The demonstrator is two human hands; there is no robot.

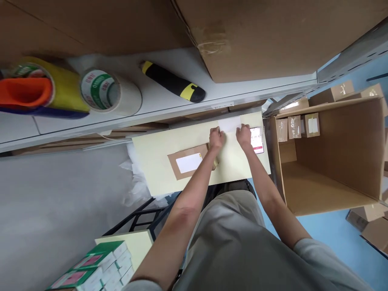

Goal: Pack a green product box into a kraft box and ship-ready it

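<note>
Both my hands reach out over a pale yellow table top (pixel 157 161). My left hand (pixel 216 139) and my right hand (pixel 244 135) pinch the two ends of a white paper label (pixel 229 123) at the table's far edge, fingers closed on it. A small brown cardboard box (pixel 188 161) with a white label lies just left of my left hand. A phone with a white and pink screen (pixel 257 140) lies right beside my right hand.
A large open cardboard box (pixel 330 161) lies on its side at the right, small parcels stacked at its back. A shelf above holds tape rolls (pixel 106 91), a yellow tape dispenser (pixel 36 87) and a black-yellow cutter (pixel 172 82). Green and white small boxes (pixel 97 266) sit bottom left.
</note>
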